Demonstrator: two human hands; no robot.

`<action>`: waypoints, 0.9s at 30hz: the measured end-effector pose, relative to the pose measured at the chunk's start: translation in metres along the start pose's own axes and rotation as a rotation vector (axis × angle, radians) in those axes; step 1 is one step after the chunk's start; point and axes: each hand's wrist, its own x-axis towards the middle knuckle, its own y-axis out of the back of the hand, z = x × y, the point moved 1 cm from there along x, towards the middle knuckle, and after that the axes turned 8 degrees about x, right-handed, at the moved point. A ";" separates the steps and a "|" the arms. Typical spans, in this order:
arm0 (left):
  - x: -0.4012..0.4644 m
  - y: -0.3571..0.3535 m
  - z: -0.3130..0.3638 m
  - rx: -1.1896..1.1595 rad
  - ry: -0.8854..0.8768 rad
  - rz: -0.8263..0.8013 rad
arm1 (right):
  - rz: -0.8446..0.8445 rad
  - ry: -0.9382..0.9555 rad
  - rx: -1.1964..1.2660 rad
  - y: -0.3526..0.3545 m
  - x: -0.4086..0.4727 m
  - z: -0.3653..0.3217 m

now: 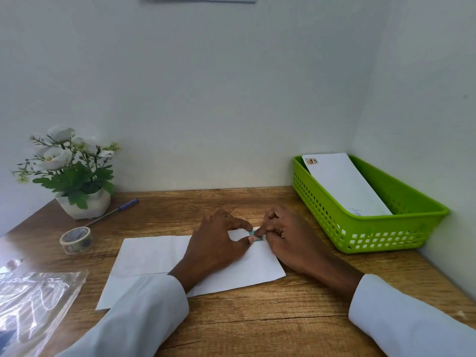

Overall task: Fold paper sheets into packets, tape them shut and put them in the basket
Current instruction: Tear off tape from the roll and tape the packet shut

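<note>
Nearest the camera, two white sleeves (144, 300) reached forward over the wooden counter (257, 318). At the near left edge lay a clear plastic bag (38, 300), glaring with reflected light; what it held could not be made out.

Between the forearms a folded white paper packet (154, 256) lay flat on the counter, its long side running left to right, with a fold line showing along its near left part. The left hand (213, 243) rested on the packet's right half, thumb and forefinger curled in a grip round one end of a small piece of patterned tape (255, 237) at the packet's far right corner. The right hand (286, 238) met it there, its fingertips (260, 231) bent down and pinching the tape's other end against the paper. Both grips were therefore clamped on the tape, and the two hands touched or nearly touched over it.

Farther left, a roll of patterned tape (76, 240) stood apart from the packet. Behind it a pen (113, 212) with a blue cap lay slantwise, its tip end reaching the white pot of an artificial white-flowered plant (72, 173) at the counter's far left.

At the far right, against the wall corner, stood a green perforated basket (386, 235). Inside it a finished white packet (342, 184) leaned lengthwise, a small coloured sticker at its far corner and blue writing near its low end. A pale wall (206, 86) rose behind everything.
</note>
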 end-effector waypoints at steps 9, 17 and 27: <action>0.002 -0.003 -0.003 -0.009 -0.003 0.015 | 0.003 -0.038 0.023 0.004 0.000 0.004; 0.004 -0.005 -0.006 -0.071 0.005 0.032 | -0.028 0.059 0.003 0.007 -0.005 0.002; 0.004 -0.004 -0.008 -0.126 0.029 0.074 | -0.145 0.073 -0.051 0.000 -0.002 0.001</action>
